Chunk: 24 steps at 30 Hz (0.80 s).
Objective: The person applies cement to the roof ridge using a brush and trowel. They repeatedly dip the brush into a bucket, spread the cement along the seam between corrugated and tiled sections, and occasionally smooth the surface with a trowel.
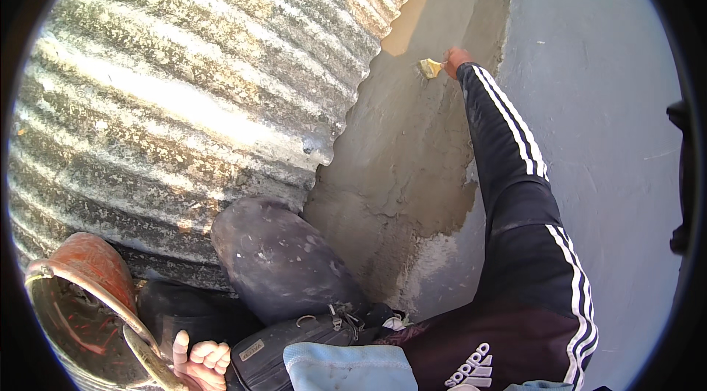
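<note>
Stretched far forward, my right hand is closed round a flat paintbrush, its pale yellow head against a strip of wet grey-brown cement. The strip runs between corrugated roofing sheets and a smooth grey surface. At the lower left my left hand has its palm up, fingers loosely curled and thumb apart, with nothing visible in it. Beside it a pale, flat, handle-like piece leans at the rim of an orange-red bucket, which is tipped toward me and stained dark inside.
Weathered corrugated sheets fill the left, ending in a wavy edge along the cement. A smooth blue-grey surface spreads on the right. My dusty dark knee rests near the sheets' edge, and a black waist bag lies across my lap.
</note>
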Available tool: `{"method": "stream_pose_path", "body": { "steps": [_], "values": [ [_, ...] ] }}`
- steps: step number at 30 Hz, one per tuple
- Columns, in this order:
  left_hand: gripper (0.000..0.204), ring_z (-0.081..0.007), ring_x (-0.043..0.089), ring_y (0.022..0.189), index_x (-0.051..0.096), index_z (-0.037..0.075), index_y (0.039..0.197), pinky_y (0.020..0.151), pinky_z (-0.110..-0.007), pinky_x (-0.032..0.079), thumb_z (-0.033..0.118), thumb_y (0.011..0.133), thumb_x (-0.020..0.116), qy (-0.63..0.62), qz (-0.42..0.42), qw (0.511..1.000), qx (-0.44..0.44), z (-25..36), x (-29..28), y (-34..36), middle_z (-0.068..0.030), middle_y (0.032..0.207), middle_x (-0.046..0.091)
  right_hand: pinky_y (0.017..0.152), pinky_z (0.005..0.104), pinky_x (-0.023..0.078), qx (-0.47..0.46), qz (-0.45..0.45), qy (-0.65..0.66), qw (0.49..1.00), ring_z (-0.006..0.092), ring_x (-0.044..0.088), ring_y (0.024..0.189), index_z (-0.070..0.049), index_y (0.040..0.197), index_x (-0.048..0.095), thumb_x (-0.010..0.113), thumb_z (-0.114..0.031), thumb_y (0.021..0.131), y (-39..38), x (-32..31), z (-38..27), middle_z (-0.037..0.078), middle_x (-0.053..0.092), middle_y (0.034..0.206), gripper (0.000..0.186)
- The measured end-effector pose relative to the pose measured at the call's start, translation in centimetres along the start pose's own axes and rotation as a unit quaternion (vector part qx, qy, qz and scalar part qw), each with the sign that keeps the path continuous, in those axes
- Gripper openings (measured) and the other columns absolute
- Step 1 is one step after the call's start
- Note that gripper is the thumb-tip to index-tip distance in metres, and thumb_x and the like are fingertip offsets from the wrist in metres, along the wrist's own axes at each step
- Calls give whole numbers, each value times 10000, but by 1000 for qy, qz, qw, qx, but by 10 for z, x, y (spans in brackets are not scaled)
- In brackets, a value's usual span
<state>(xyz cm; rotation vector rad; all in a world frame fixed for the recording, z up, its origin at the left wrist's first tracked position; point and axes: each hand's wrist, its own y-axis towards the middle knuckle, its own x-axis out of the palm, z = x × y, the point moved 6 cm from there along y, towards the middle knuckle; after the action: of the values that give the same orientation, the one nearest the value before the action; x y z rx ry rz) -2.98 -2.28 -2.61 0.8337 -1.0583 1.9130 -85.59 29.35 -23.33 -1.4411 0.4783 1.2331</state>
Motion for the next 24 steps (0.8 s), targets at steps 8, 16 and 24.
{"method": "stream_pose_path", "body": {
  "steps": [8,16,24],
  "values": [
    [1017,-591,314,1495,38,61,1686,1260,-661,249,260,984,747,1,-7,1000,2,-1,5,4,-418,1597,311,964,497,574,74,132,-7,988,403,707,1128,-74,1170,748,564,-127,993,-21,12,-2,212,743,1158,260],
    [1054,-456,402,1313,105,75,1696,1245,-555,243,268,932,804,-61,-12,998,-18,-3,1,1,-309,1467,397,866,482,609,-125,-51,-128,982,420,737,1002,-28,1064,745,617,-53,893,-119,56,-80,253,749,1030,215],
    [920,-527,494,1302,179,56,1678,1244,-621,195,458,1006,664,-8,-39,999,3,-3,-4,-2,-378,1466,462,891,475,596,-239,-194,-127,943,382,737,1040,-61,1117,757,688,-60,872,-249,109,-127,205,769,1026,254]
  ]
}}
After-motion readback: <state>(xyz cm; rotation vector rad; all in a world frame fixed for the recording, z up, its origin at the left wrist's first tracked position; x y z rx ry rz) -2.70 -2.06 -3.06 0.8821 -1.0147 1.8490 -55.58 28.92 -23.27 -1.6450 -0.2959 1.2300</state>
